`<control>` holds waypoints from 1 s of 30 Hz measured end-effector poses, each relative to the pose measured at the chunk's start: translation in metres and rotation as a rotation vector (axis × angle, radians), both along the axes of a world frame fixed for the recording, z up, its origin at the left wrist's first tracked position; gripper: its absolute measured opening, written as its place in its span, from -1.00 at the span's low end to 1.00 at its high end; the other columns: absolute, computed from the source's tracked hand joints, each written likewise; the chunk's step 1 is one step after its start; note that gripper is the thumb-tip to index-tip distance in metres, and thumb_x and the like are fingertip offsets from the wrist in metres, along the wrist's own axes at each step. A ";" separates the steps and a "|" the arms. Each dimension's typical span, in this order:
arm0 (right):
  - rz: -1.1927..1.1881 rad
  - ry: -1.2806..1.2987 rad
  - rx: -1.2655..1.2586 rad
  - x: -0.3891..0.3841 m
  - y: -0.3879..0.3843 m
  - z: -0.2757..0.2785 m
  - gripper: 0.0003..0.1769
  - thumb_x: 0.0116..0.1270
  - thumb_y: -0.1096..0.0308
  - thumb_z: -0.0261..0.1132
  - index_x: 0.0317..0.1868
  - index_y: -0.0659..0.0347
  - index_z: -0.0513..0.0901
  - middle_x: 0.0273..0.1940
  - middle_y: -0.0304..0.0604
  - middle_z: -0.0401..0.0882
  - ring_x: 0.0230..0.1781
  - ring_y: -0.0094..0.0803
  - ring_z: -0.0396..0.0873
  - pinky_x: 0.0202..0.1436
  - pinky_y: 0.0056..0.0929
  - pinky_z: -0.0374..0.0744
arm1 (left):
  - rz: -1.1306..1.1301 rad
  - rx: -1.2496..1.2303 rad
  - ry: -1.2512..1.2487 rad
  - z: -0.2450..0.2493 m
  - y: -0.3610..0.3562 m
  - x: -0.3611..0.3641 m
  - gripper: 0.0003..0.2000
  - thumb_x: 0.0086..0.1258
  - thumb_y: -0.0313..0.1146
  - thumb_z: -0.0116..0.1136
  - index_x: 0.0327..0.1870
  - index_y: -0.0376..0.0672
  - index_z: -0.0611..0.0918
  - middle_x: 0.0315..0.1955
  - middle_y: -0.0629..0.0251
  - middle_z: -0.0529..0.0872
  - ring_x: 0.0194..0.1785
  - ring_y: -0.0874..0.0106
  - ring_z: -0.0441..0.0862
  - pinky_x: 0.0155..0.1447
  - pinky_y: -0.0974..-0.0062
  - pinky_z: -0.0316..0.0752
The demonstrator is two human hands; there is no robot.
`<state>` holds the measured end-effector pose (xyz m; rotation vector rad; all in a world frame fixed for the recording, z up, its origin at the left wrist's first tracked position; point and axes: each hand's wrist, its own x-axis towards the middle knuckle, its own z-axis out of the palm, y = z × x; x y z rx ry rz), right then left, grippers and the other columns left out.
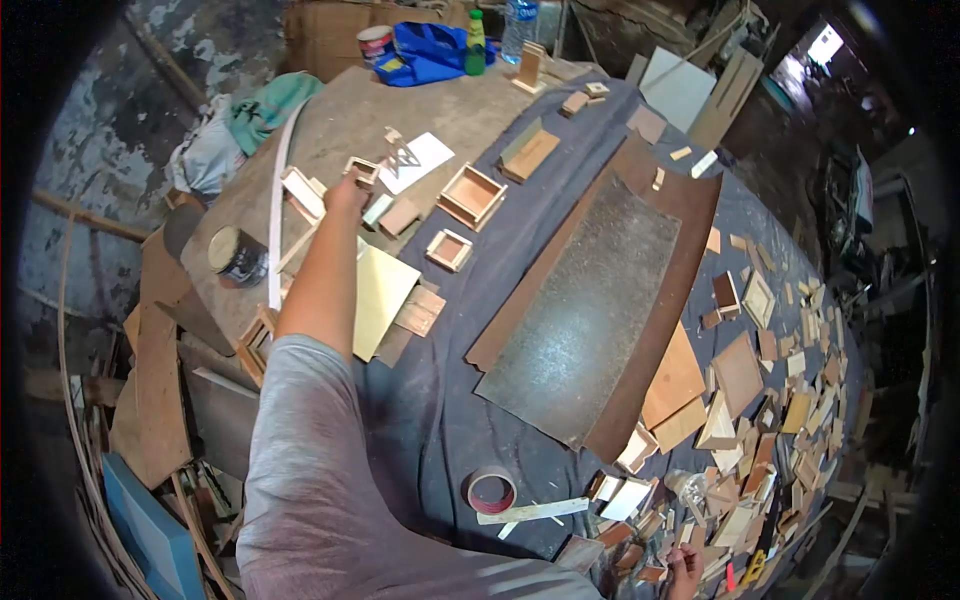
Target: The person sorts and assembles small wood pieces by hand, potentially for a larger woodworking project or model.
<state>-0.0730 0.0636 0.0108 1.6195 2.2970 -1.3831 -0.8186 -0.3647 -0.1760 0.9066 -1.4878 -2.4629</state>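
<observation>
My left hand [347,192] reaches across to the far left of the table, its fingers at a small wooden frame box [361,170]; they look closed on its near edge. Beside it lie a narrow wooden box [303,192], a white sheet [425,160] with a small wooden stand [400,150] on it, and small blocks [399,216]. Near the bottom right, my right hand [685,570] rests low by the pile of wood pieces [735,500]. Its fingers are bent, and whether they hold anything is too small to tell.
A dark sheet [590,330] lies mid-table on dark cloth [410,430]. Open wooden boxes [472,197] stand left of it. A tape roll [491,490] sits near the front edge. A jar [237,255] is at the left; a blue bag [425,53] and bottles [520,30] are at the back.
</observation>
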 end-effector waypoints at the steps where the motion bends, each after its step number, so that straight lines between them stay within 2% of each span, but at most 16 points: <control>1: -0.010 -0.013 0.001 0.011 0.008 -0.008 -0.60 0.40 0.20 0.19 0.15 0.22 0.52 -0.09 -0.16 0.54 -0.23 -0.39 0.48 -0.08 -0.41 0.45 | -0.010 -0.172 -0.056 0.002 0.002 0.002 -0.69 0.29 -0.31 0.29 -0.19 -0.44 0.56 -0.30 0.05 0.67 -0.34 0.23 0.70 -0.31 0.34 0.62; 3: -0.163 -0.009 -0.166 0.035 0.019 -0.024 -0.65 0.40 0.26 0.20 0.13 0.22 0.53 -0.18 -0.22 0.53 -0.37 -0.50 0.40 -0.27 -0.50 0.41 | -0.048 -0.383 -0.128 -0.003 0.000 -0.006 -0.63 0.23 -0.19 0.35 -0.25 -0.41 0.60 -0.35 0.07 0.69 -0.35 0.29 0.69 -0.37 0.39 0.57; 4: -0.175 0.013 -0.162 0.029 0.016 -0.021 -0.68 0.39 0.30 0.21 0.10 0.21 0.54 -0.26 -0.28 0.50 -0.43 -0.58 0.31 -0.39 -0.57 0.33 | -0.052 -0.381 -0.140 -0.009 -0.003 -0.012 -0.63 0.23 -0.19 0.35 -0.25 -0.41 0.60 -0.35 0.07 0.69 -0.35 0.29 0.69 -0.37 0.39 0.57; 5: -0.175 0.001 -0.160 0.024 0.013 -0.019 -0.68 0.39 0.30 0.21 0.10 0.21 0.54 -0.26 -0.28 0.50 -0.43 -0.58 0.31 -0.39 -0.57 0.33 | -0.042 -0.502 -0.199 -0.015 -0.005 -0.019 -0.60 0.20 -0.12 0.36 -0.30 -0.39 0.62 -0.40 0.08 0.69 -0.43 0.32 0.67 -0.41 0.41 0.54; 6: -0.166 -0.021 -0.138 0.018 0.011 -0.017 -0.69 0.39 0.30 0.21 0.09 0.22 0.54 -0.26 -0.28 0.50 -0.42 -0.57 0.32 -0.37 -0.55 0.34 | -0.031 -0.623 -0.263 -0.021 -0.008 -0.024 -0.57 0.17 -0.06 0.38 -0.34 -0.36 0.64 -0.46 0.10 0.69 -0.50 0.35 0.65 -0.46 0.43 0.51; 10: -0.068 -0.066 -0.106 -0.014 0.008 -0.009 -0.75 0.40 0.33 0.18 0.01 0.25 0.54 -0.17 -0.24 0.52 -0.24 -0.46 0.41 -0.18 -0.50 0.41 | -0.087 -0.746 -0.376 -0.023 -0.015 -0.032 -0.57 0.17 -0.02 0.35 -0.42 -0.34 0.67 -0.61 0.16 0.66 -0.67 0.38 0.57 -0.52 0.43 0.49; 14: -0.016 -0.089 -0.109 -0.054 -0.003 -0.005 -0.75 0.40 0.33 0.18 0.00 0.27 0.55 -0.12 -0.18 0.54 -0.12 -0.41 0.45 -0.02 -0.43 0.43 | -0.113 -0.810 -0.450 -0.020 -0.016 -0.033 -0.58 0.18 -0.04 0.33 -0.40 -0.34 0.68 -0.56 0.16 0.69 -0.64 0.38 0.59 -0.50 0.42 0.50; 16: 0.006 -0.122 -0.098 -0.056 -0.005 -0.010 -0.74 0.39 0.34 0.19 0.01 0.28 0.54 -0.11 -0.18 0.54 -0.08 -0.39 0.45 0.02 -0.41 0.43 | -0.149 -0.847 -0.444 -0.031 -0.024 -0.039 -0.73 0.19 -0.23 0.27 -0.54 -0.26 0.60 -0.64 0.21 0.57 -0.66 0.39 0.48 -0.60 0.40 0.37; 18: 0.032 -0.093 -0.135 -0.056 -0.003 -0.016 -0.72 0.37 0.36 0.20 0.04 0.29 0.53 -0.07 -0.16 0.55 -0.01 -0.37 0.45 0.11 -0.39 0.42 | -0.130 -0.828 -0.400 -0.040 -0.027 -0.042 -0.76 0.18 -0.25 0.24 -0.55 -0.25 0.60 -0.65 0.22 0.56 -0.66 0.39 0.48 -0.60 0.41 0.36; 20: 0.030 -0.111 -0.149 -0.055 -0.004 -0.017 -0.71 0.37 0.37 0.21 0.05 0.29 0.52 -0.06 -0.16 0.55 -0.01 -0.37 0.46 0.12 -0.40 0.41 | -0.111 -0.809 -0.349 -0.044 -0.029 -0.043 -0.78 0.17 -0.27 0.21 -0.55 -0.23 0.61 -0.66 0.22 0.55 -0.65 0.39 0.47 -0.60 0.42 0.34; 23: 0.022 -0.043 -0.149 -0.032 0.001 -0.046 -0.71 0.36 0.39 0.21 0.07 0.25 0.53 -0.06 -0.12 0.55 -0.01 -0.36 0.46 0.16 -0.37 0.40 | -0.105 -0.769 -0.228 -0.043 -0.031 -0.044 -0.71 0.22 -0.14 0.25 -0.46 -0.24 0.61 -0.66 0.23 0.53 -0.66 0.39 0.44 -0.58 0.43 0.32; 25: -0.066 0.278 -0.177 -0.029 -0.005 -0.058 -0.86 0.31 0.48 0.23 -0.15 0.28 0.48 -0.29 -0.32 0.48 -0.24 -0.57 0.44 -0.07 -0.58 0.43 | 0.053 -0.689 -0.217 -0.035 -0.021 -0.039 -0.58 0.27 0.01 0.24 -0.35 -0.28 0.60 -0.65 0.23 0.54 -0.67 0.38 0.43 -0.57 0.35 0.33; 27: -0.061 0.256 -0.144 -0.023 -0.007 -0.056 -0.90 0.30 0.46 0.25 -0.32 0.22 0.47 -0.35 -0.35 0.44 -0.30 -0.59 0.38 -0.13 -0.59 0.40 | -0.147 -0.393 0.034 0.006 0.000 0.001 -0.47 0.30 0.12 0.19 -0.21 -0.32 0.56 -0.51 0.18 0.57 -0.54 0.35 0.50 -0.41 0.36 0.46; 28: -0.077 0.226 -0.146 -0.018 -0.007 -0.061 -0.91 0.31 0.46 0.23 -0.34 0.23 0.48 -0.37 -0.35 0.45 -0.31 -0.59 0.39 -0.14 -0.59 0.41 | -0.215 -0.310 0.036 0.027 0.013 0.021 -0.52 0.34 0.05 0.18 -0.15 -0.32 0.54 -0.37 0.14 0.56 -0.36 0.35 0.54 -0.15 0.37 0.54; 29: -0.066 0.267 -0.114 -0.007 -0.007 -0.072 -0.93 0.30 0.46 0.23 -0.34 0.24 0.52 -0.38 -0.34 0.48 -0.33 -0.59 0.41 -0.18 -0.59 0.43 | -0.276 -0.217 0.139 0.040 0.023 0.036 -0.58 0.37 -0.06 0.18 -0.03 -0.29 0.52 -0.24 0.15 0.55 -0.21 0.37 0.54 0.05 0.39 0.52; 30: -0.004 0.228 -0.060 -0.017 -0.012 -0.059 -0.94 0.28 0.47 0.25 -0.36 0.25 0.55 -0.39 -0.34 0.51 -0.35 -0.59 0.44 -0.20 -0.59 0.44 | -0.292 -0.221 0.295 0.055 0.038 0.059 -0.67 0.38 -0.15 0.17 -0.08 -0.26 0.58 -0.31 0.26 0.63 -0.15 0.40 0.61 0.04 0.44 0.56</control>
